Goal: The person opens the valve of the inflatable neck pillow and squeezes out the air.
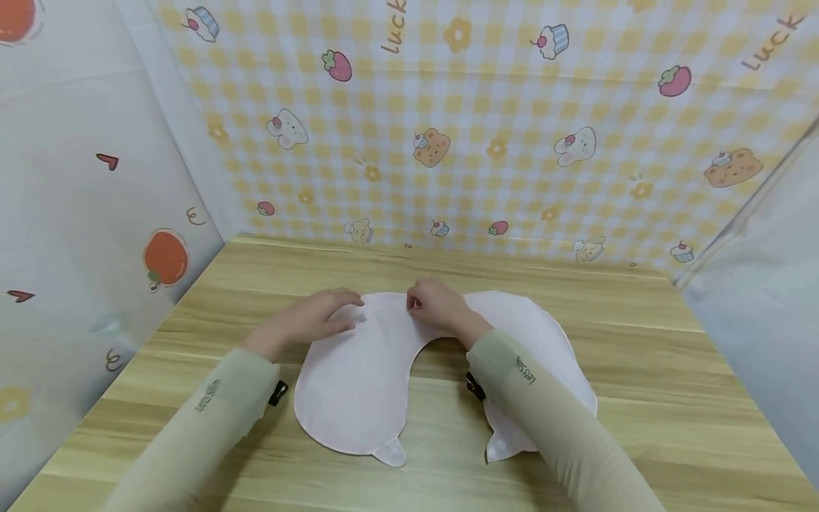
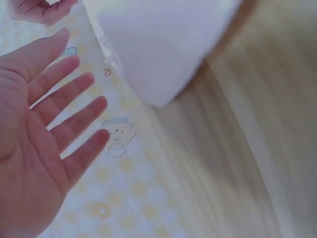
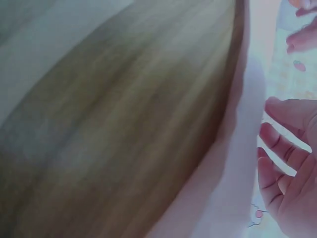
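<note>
A pale pink U-shaped neck pillow lies on the wooden table, its curve away from me and its two ends toward me. At its far left shoulder is my left hand, fingers spread and loosely bent. In the left wrist view that hand shows its palm, with nothing in it. My right hand is at the far edge of the curve, fingers bent and fingertips right at the fabric. In the right wrist view, the right hand's thumb and finger stand slightly apart beside the pink fabric.
Small tabs, a left one and a right one, stick out from the pillow's ends. Behind the wooden table hangs a yellow checked cloth. A white printed cloth stands along the left side.
</note>
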A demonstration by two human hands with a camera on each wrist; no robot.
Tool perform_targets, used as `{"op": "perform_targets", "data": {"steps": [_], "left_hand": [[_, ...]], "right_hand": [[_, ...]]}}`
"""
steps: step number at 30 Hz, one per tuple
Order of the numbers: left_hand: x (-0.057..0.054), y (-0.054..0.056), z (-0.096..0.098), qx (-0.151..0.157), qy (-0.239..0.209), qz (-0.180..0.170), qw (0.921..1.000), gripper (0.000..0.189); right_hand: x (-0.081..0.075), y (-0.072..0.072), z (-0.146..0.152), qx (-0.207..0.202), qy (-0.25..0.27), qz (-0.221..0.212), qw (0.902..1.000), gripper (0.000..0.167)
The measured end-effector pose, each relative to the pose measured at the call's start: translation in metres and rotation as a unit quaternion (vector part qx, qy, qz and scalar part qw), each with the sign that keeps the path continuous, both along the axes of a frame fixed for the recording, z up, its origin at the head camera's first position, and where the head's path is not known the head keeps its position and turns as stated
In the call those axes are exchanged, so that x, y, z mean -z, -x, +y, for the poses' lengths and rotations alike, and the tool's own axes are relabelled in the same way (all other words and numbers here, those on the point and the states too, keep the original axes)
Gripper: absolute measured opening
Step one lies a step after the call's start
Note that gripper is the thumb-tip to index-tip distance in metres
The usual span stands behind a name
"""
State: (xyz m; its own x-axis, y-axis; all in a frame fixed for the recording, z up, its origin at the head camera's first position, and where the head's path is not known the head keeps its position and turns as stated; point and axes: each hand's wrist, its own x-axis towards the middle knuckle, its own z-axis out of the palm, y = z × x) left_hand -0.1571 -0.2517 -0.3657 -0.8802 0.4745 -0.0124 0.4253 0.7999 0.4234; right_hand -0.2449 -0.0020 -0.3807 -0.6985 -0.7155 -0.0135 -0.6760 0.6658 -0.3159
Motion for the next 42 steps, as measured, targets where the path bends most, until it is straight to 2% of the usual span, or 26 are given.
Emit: {"op": "perform_targets", "data": {"steps": [5, 10, 18, 25, 36, 42], "left_hand": [[0.006, 0.018, 0.012, 0.01, 0.0, -0.004, 0.9999, 0.035], [0.01, 0.028, 0.02, 0.02, 0.005, -0.018, 0.9996, 0.035], [0.016, 0.027, 0.01, 0.0, 0.02, -0.043, 0.9989, 0.039], [0.017, 0.023, 0.001, -0.018, 0.019, -0.061, 0.9978, 0.048], [0.018, 0.025, -0.004, -0.021, 0.036, -0.058, 0.9974, 0.052], [0.021, 0.027, -0.005, -0.026, 0.03, -0.071, 0.9967, 0.053]], "right_hand": [[0.005, 0.0, 0.002, 0.007, -0.001, -0.036, 0.9993, 0.008], [0.01, 0.0, 0.0, 0.022, -0.001, -0.069, 0.9974, 0.01], [0.016, -0.001, -0.007, 0.013, -0.006, -0.057, 0.9983, 0.002], [0.017, -0.003, -0.012, 0.015, 0.002, -0.051, 0.9986, 0.004], [0.018, -0.002, -0.022, -0.005, 0.003, -0.07, 0.9975, 0.015], [0.019, 0.0, -0.024, -0.023, 0.021, -0.103, 0.9942, 0.015]]}}
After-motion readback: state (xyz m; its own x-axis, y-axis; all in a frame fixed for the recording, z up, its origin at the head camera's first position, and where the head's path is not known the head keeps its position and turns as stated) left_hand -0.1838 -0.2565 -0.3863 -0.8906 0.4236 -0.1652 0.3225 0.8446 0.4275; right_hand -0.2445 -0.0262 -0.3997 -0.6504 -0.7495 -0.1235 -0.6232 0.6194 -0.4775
